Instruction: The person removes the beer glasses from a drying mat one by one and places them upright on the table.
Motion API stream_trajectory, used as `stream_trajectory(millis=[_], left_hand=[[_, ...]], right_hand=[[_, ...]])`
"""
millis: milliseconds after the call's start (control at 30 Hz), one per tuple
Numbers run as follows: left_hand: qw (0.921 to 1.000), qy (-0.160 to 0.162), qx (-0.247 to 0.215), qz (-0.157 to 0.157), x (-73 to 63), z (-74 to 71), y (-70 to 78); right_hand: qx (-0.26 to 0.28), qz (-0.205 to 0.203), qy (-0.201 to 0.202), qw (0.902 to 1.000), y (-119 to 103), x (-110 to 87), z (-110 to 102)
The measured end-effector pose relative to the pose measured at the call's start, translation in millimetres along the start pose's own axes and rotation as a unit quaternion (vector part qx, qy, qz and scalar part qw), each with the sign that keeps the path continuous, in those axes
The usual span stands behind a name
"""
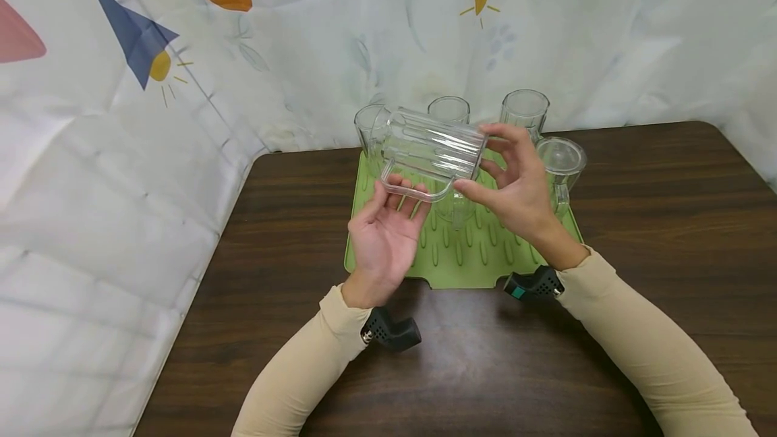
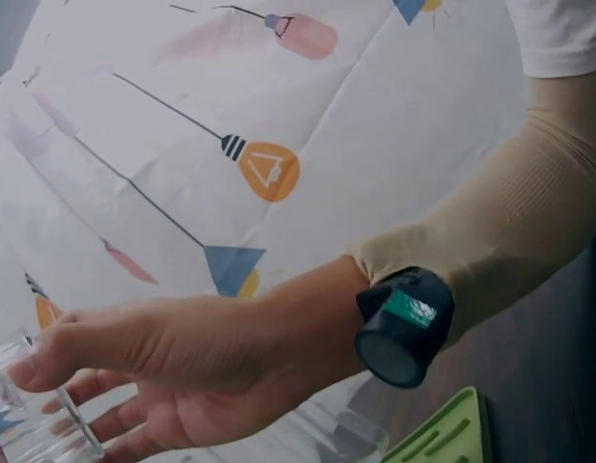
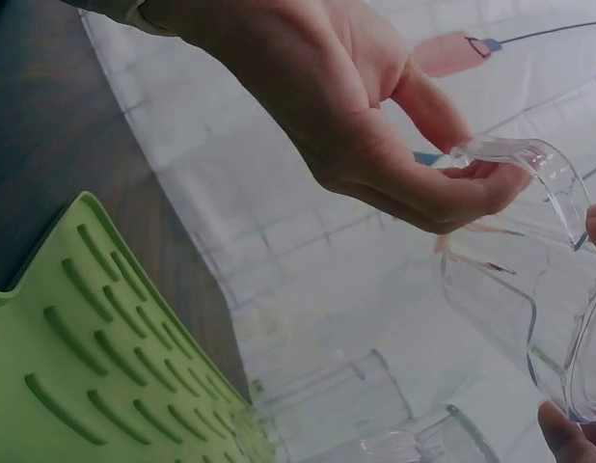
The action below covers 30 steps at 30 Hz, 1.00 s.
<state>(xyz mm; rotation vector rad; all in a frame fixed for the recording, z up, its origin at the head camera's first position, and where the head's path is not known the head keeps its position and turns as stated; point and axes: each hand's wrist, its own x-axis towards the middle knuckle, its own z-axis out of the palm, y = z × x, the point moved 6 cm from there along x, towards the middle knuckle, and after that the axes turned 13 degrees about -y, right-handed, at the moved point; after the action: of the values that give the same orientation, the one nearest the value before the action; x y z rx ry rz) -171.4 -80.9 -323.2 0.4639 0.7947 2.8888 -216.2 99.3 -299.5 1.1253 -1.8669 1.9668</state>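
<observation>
A clear ribbed glass mug [image 1: 434, 143] is held on its side above the green drying mat [image 1: 464, 265], its handle toward the person. My left hand [image 1: 388, 241], palm up, pinches the handle near its left end between thumb and fingers. The same left hand [image 3: 375, 154] shows at the handle in the right wrist view. With thumb and fingers spread around the mug's right end, my right hand [image 1: 519, 184] grips it. In the left wrist view, part of the glass [image 2: 47, 424] appears beside the left thumb.
Several other glass mugs stand on the mat, including one at the right [image 1: 561, 157] and one at the back [image 1: 525, 108]. The mat lies on a dark wooden table [image 1: 273, 241]. A patterned white sheet [image 1: 328, 52] hangs behind and to the left.
</observation>
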Motion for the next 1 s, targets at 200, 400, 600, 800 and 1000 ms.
stream_trajectory(millis=[200,400,600,800,1000], left_hand=[[0.9998,0.011,-0.010,0.014,1.0,7.6,-1.0],[0.9996,0.008,-0.011,0.024,1.3,16.7,-1.0],[0.9995,0.009,-0.001,0.029,-0.2,20.5,0.3],[0.9991,-0.021,0.026,0.027,-1.4,27.5,2.2],[0.9980,-0.045,0.031,0.030,-0.5,32.0,3.3]], right_hand=[[0.029,-0.012,0.005,0.9995,2,0.1,-1],[0.067,-0.027,0.008,0.9973,2,0.7,-3],[0.083,-0.035,0.007,0.9959,0,1.2,-2],[0.096,-0.034,0.001,0.9948,0,-0.1,-2],[0.091,-0.030,-0.003,0.9954,1,0.6,-3]])
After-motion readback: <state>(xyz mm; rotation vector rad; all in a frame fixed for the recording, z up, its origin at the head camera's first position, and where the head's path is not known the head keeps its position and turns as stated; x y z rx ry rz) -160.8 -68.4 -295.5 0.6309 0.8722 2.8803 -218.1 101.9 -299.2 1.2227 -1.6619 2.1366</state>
